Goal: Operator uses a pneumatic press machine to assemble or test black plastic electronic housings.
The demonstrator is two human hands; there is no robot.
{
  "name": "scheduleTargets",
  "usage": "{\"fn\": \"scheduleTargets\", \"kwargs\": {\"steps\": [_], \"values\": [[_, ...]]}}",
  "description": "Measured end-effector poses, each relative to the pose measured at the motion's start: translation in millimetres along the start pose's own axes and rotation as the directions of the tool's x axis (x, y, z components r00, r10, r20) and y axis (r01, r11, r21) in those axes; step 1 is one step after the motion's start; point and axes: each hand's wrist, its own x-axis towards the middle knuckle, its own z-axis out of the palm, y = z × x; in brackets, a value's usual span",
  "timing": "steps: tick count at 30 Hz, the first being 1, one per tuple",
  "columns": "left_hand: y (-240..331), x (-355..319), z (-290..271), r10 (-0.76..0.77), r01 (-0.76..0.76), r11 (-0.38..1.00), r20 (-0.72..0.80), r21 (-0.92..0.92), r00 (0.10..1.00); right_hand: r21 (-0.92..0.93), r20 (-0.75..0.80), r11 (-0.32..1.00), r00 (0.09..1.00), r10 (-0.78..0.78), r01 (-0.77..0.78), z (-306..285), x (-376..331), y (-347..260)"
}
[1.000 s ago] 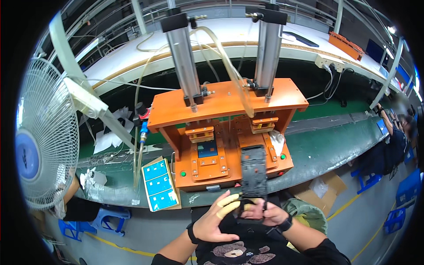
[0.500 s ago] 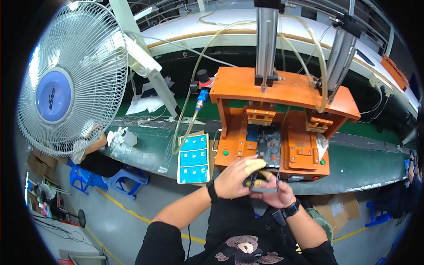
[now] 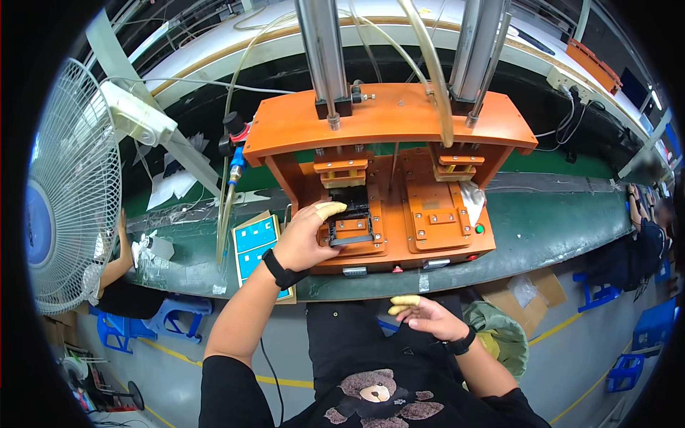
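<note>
My left hand (image 3: 305, 234), with a yellow finger cot on a fingertip, grips the left side of a black rectangular plastic frame (image 3: 360, 237). The frame lies over the left fixture plate (image 3: 377, 222) of an orange two-station press (image 3: 399, 114). Its far part sits just below the raised left press head (image 3: 341, 173). Part of the frame is hidden by my fingers. Away from the press, in front of the table edge, my right hand (image 3: 432, 318) hangs empty, its fingers apart and yellow cots on some. The right fixture (image 3: 435, 217) holds no frame.
Blue sheets on a board (image 3: 255, 242) lie left of the press, near a blue air fitting (image 3: 236, 167) with tubing. A large fan (image 3: 71, 192) stands at far left. White crumpled material (image 3: 472, 202) lies by the right fixture. Other people sit at both sides.
Both hands held the black frame in front of the press; now only my left hand has it, over the left fixture. My right hand has let go and drawn back. The view has shifted right.
</note>
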Motion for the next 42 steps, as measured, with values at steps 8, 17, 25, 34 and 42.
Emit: {"fn": "scheduleTargets", "kwargs": {"steps": [8,17,25,34,42], "values": [[9,12,-12,-0.005,-0.013,0.995,0.182,0.098,0.983,-0.184,-0.038,0.982,0.999,0.032,-0.039,-6,-20,-6],[5,12,-19,-0.014,-0.031,0.989,0.304,0.142,0.952,-0.223,0.016,0.972,0.996,0.082,-0.076,2,-2,-4],[9,-23,-14,-0.047,0.04,0.994,0.079,0.097,0.996,-0.3,0.027,0.951,0.996,0.086,-0.074,4,8,-1],[-14,-103,17,-0.194,0.218,0.955,-0.133,0.202,0.972,-0.366,0.02,0.918,0.985,0.17,-0.151,1,14,-6],[-41,-178,28,-0.408,0.526,0.835,-0.461,0.161,0.788,-0.054,-0.006,0.96,0.961,0.275,-0.275,36,57,20]]}}
